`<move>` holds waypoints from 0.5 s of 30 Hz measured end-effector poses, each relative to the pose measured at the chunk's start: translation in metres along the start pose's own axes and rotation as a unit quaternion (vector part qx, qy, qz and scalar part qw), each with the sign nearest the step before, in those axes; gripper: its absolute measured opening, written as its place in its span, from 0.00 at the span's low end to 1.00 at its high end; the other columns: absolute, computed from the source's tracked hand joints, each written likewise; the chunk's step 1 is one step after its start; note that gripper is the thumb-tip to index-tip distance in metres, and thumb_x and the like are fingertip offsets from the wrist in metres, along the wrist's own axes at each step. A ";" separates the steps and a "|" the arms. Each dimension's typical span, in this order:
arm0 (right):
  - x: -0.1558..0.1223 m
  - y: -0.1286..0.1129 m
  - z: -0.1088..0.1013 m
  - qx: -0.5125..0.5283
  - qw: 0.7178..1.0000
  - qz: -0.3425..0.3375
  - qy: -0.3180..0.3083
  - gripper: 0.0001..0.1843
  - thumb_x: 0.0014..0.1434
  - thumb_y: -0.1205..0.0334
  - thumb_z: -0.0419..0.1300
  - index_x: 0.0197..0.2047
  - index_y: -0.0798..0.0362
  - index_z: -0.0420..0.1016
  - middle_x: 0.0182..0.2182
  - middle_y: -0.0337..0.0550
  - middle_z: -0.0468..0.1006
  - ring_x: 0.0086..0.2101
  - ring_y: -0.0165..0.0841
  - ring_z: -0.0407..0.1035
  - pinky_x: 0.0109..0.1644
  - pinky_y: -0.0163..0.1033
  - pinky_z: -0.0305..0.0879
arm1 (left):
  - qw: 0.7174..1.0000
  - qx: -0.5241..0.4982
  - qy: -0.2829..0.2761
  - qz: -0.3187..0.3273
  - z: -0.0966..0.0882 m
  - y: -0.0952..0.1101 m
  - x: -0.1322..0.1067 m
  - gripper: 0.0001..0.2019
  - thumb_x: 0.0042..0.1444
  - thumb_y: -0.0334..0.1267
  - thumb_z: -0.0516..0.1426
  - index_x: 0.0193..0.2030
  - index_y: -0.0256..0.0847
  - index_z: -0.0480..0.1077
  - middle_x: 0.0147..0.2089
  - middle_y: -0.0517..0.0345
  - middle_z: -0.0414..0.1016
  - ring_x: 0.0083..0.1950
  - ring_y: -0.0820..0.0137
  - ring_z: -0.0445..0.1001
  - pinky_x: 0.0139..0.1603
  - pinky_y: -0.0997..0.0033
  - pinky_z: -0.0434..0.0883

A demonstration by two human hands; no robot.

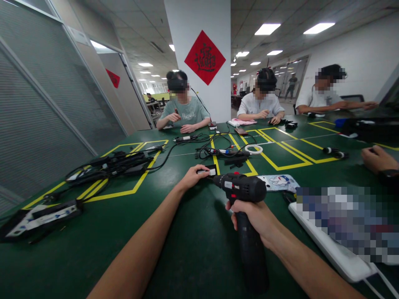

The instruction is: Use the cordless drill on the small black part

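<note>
My right hand [249, 211] is wrapped around the grip of a black cordless drill [241, 187] with red details, its chuck pointing left. Just left of the chuck, my left hand [195, 176] is closed on a small black and white piece [212, 169] at the table surface. The drill's tip is close to that piece; whether the two touch I cannot tell. Behind the drill lies a pale phone-shaped case [279, 182] with a cartoon print, partly hidden by the drill.
The green table [93, 249] carries yellow tape outlines. Black cables [115, 166] are heaped at left, with more cables and tools [224, 153] and a white ring [253, 149] at the centre. A white device [336, 253] lies at right. Co-workers sit opposite; another person's hand [378, 158] rests at right.
</note>
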State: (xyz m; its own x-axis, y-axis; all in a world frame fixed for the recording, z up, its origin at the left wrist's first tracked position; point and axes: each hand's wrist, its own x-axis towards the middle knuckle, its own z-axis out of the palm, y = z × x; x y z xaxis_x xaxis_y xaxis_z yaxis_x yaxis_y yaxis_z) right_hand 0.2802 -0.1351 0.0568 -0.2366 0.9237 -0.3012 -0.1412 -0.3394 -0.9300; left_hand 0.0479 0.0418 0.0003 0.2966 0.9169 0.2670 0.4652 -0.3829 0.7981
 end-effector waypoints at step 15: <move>0.003 0.004 0.001 -0.028 1.000 -0.005 0.011 0.08 0.45 0.64 0.58 0.30 0.58 0.73 0.16 0.40 0.70 0.19 0.29 0.64 0.24 0.33 0.60 | 1.000 0.016 -0.017 0.005 -0.002 -0.001 0.000 0.18 0.48 0.50 0.58 0.41 0.41 0.73 0.46 0.54 0.72 0.49 0.62 0.68 0.52 0.64 0.62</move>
State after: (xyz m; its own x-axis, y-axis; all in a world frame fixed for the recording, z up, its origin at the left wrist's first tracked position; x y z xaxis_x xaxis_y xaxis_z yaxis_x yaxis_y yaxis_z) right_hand 0.2778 -0.1335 0.0523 -0.2142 0.9309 -0.2957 -0.0889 -0.3201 -0.9432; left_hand 0.0455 0.0423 0.0007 0.3292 0.9090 0.2557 0.4877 -0.3956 0.7783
